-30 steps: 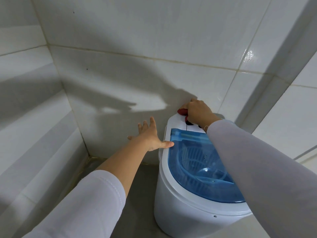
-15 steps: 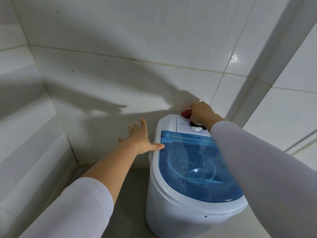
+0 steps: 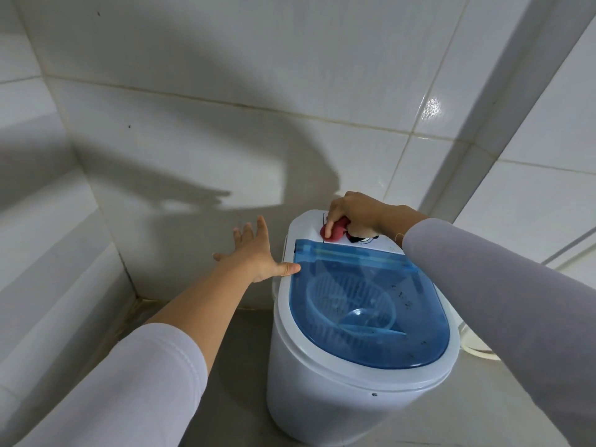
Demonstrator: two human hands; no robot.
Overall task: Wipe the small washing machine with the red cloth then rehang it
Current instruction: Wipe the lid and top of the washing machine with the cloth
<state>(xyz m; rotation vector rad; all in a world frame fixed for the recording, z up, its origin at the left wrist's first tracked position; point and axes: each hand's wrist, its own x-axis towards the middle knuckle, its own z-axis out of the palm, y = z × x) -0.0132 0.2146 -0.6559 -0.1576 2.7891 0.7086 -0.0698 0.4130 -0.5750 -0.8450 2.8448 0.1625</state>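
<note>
Small white washing machine, blue see-through lid (shut), bunched red cloth on its back panel

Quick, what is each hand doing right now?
Left hand: open, fingers spread, holding nothing.
Right hand: gripping the bunched red cloth.

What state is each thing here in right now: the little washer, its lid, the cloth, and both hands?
washing machine: upright on the floor, in the tiled corner.
blue lid: closed, see-through, basket visible beneath.
red cloth: bunched, pressed on the white control panel.
right hand: grips the cloth.
left hand: fingers spread, thumb tip on the machine's left rim.
</note>
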